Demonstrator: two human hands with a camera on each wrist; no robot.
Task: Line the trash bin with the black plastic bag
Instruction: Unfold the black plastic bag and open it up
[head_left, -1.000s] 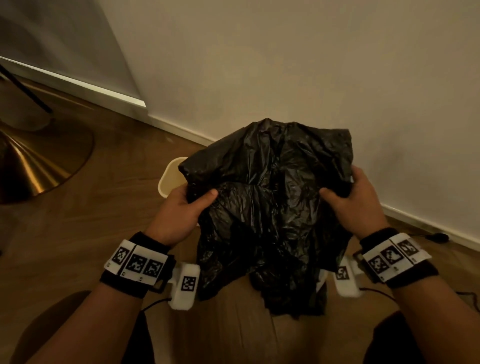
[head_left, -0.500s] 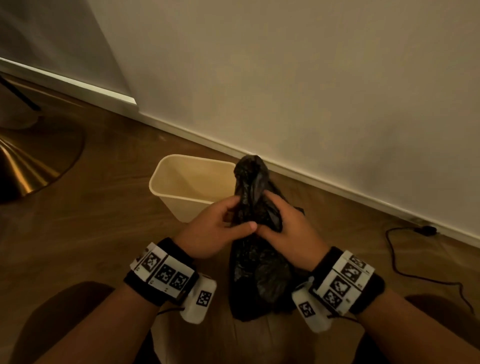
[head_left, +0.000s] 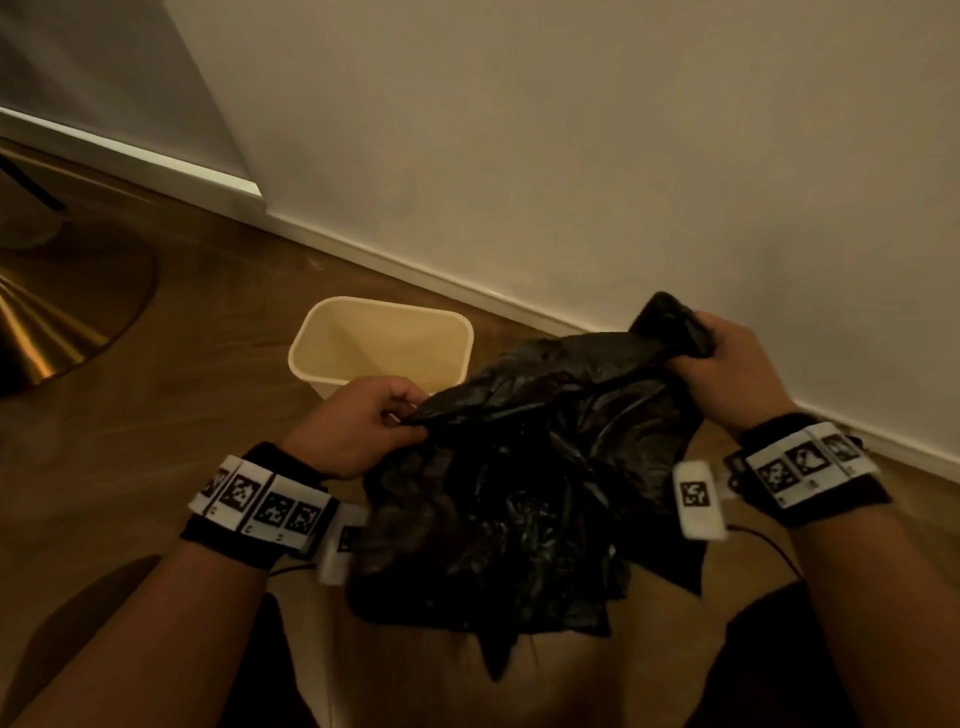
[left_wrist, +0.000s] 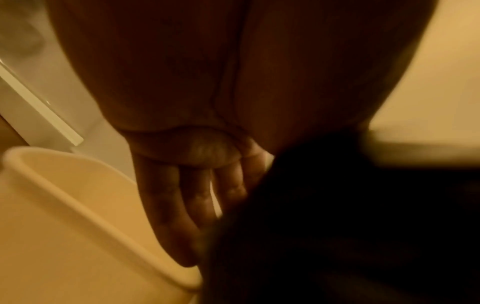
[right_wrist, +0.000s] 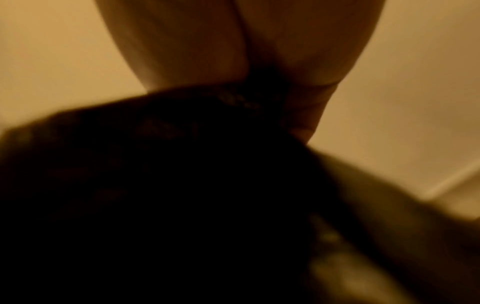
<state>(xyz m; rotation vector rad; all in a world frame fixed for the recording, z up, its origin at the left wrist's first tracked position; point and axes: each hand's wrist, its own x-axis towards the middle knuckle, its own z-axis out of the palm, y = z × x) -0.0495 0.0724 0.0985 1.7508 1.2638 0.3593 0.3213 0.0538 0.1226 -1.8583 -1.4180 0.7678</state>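
The black plastic bag (head_left: 524, 483) hangs crumpled between my two hands, spread wide above the floor. My left hand (head_left: 363, 423) pinches its left edge just in front of the cream trash bin (head_left: 332, 322), which stands open and unlined on the floor near the wall. My right hand (head_left: 727, 364) grips a bunched corner of the bag, up and to the right. In the left wrist view the curled fingers (left_wrist: 202, 197) sit against the dark bag (left_wrist: 337, 226) beside the bin rim (left_wrist: 78, 201). The right wrist view is blurred, with the bag (right_wrist: 182, 195) filling it.
A pale wall with a white skirting board (head_left: 415, 275) runs behind the bin. A brass-coloured round lamp base (head_left: 57, 312) sits on the wooden floor at the left. A thin black cable (head_left: 769, 551) trails by my right wrist.
Half a second ago both hands held the bag bunched together in front of the bin. They have since pulled apart, the right hand going up and right, and the bag has spread open.
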